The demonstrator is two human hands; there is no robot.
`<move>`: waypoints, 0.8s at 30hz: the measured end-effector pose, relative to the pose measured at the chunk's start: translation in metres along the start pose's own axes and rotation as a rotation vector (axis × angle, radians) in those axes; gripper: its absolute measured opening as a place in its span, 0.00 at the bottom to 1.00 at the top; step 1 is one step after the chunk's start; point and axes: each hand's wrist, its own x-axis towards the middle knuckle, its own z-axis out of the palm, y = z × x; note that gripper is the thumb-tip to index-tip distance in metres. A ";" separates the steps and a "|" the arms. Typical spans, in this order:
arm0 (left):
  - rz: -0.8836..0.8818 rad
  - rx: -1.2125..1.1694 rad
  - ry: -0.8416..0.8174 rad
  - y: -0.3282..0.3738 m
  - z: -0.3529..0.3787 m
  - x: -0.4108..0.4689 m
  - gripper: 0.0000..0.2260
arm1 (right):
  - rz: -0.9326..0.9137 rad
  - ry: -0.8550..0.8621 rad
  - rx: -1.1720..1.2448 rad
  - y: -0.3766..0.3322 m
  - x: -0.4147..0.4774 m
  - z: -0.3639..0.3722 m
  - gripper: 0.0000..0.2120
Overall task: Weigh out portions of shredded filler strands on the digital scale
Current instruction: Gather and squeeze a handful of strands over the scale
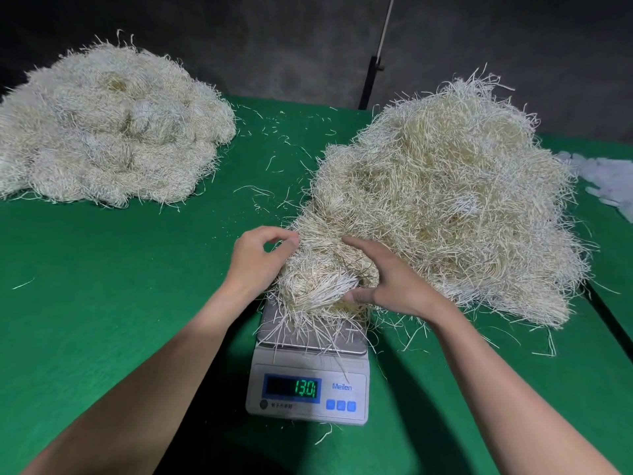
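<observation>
The portion of strands (315, 286) lies heaped on the digital scale (308, 389), between both hands. The left hand (262, 258) pinches its upper left edge. The right hand (390, 282) has its grip wrapped round the right side, thumb underneath. A loose pile (445, 200) touches it behind, on the green worktop (120, 269).

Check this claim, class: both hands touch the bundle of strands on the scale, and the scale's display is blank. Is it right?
Not quite. The head view shows the display lit with green digits, not blank. The rest holds: the left hand and right hand touch the bundle on the scale.
</observation>
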 end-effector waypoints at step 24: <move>-0.224 0.180 0.034 -0.035 0.024 0.026 0.28 | 0.100 0.073 0.232 0.022 -0.002 0.027 0.51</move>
